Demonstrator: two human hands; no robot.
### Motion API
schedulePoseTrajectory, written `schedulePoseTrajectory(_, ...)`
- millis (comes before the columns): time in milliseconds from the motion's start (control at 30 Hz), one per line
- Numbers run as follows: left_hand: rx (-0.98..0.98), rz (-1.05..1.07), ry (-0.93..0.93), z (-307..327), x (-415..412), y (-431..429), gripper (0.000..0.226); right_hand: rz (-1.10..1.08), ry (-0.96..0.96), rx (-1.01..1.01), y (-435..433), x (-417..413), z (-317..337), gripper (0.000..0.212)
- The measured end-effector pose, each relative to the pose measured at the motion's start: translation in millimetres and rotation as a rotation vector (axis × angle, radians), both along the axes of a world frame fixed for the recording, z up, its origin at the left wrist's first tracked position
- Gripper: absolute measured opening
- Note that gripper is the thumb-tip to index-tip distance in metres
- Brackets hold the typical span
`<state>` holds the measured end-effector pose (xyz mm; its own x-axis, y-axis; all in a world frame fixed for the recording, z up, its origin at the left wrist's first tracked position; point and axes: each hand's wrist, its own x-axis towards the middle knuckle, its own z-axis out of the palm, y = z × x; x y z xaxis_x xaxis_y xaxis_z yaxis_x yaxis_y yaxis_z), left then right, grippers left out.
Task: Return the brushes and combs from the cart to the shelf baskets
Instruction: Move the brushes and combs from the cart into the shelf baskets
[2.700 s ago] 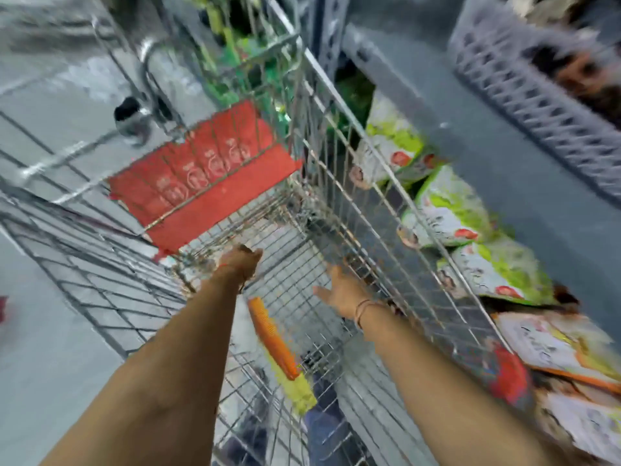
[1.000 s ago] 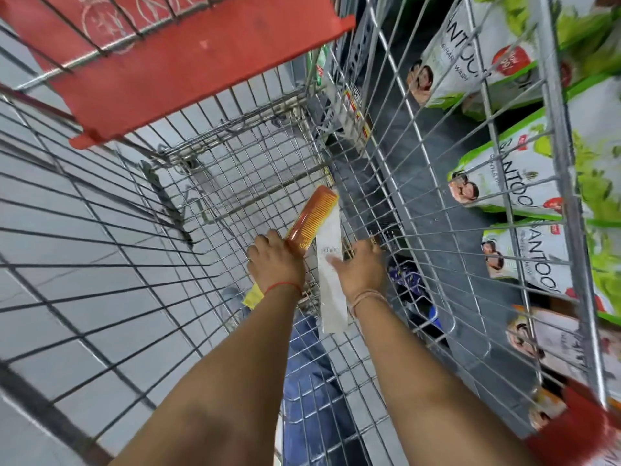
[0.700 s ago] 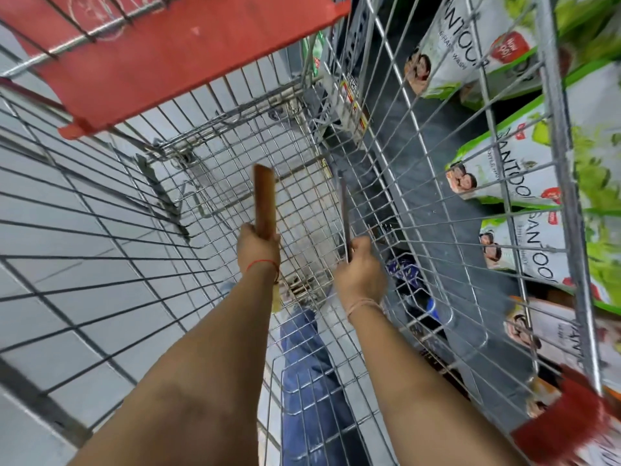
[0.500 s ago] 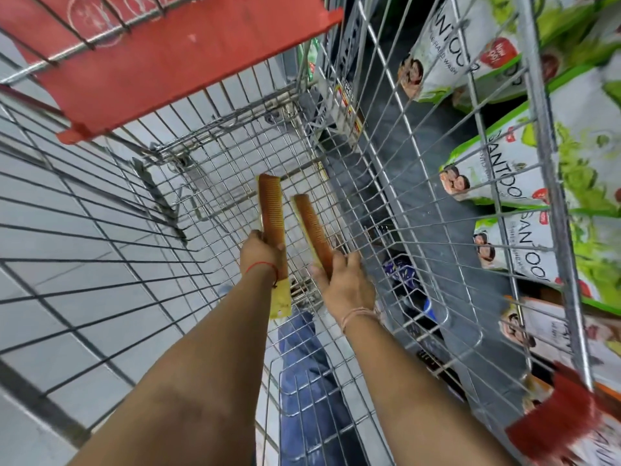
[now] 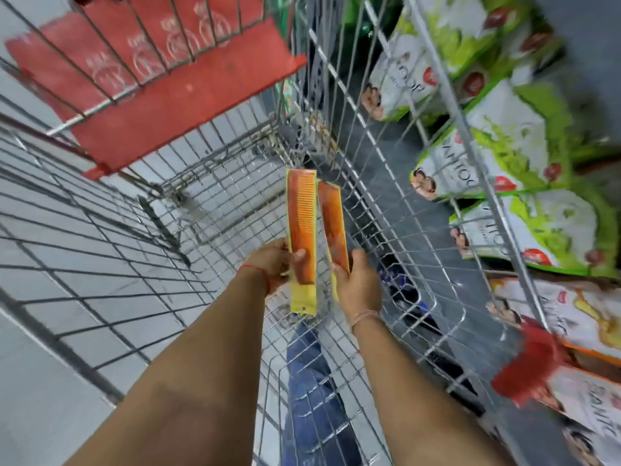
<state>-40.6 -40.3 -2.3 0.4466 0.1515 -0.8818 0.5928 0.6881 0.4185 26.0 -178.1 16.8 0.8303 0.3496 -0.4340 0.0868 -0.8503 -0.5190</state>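
Both of my arms reach down into the wire shopping cart (image 5: 379,183). My left hand (image 5: 274,265) grips an orange comb in a clear and yellow sleeve (image 5: 301,230), teeth facing me, held upright. My right hand (image 5: 358,284) grips a second orange comb (image 5: 332,227) in the same kind of sleeve, right beside the first. The two combs stand side by side, almost touching, above the cart's mesh floor. No shelf basket is in view.
The cart's red child-seat flap (image 5: 161,72) hangs at the top left. Green and white product pouches (image 5: 504,163) fill the shelf behind the cart's right wall. A red corner bumper (image 5: 524,371) sits at the cart's near right. Grey floor tiles show through the mesh on the left.
Since a second ago both hands have lifted the two combs off the cart floor, turned them upright and raised them higher, side by side.
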Motion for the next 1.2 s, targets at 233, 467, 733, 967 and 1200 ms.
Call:
schedulePoseTrajectory(233,-0.147,-0.340,-0.504,128,35,-4,0.008,-0.516,-0.260,0.554,-9,-16,123,0.017)
schedulePoseTrajectory(467,-0.070,-0.573,-0.815,275,77,-108,0.029,-1.005,-0.749,0.983,-80,-20,250,0.021)
schedulePoseTrajectory(733,0.415,-0.531,-0.990,389,129,-283,0.013,-1.108,-1.125,0.755,-249,-2,353,0.018)
schedulePoseTrajectory(967,0.600,-0.613,-1.016,413,146,-433,0.015,-1.135,-0.815,0.261,-444,-12,389,0.025)
schedulePoseTrajectory(1200,0.922,-0.941,-0.813,403,164,-525,0.038,-1.083,-0.457,0.139,-543,-2,381,0.037)
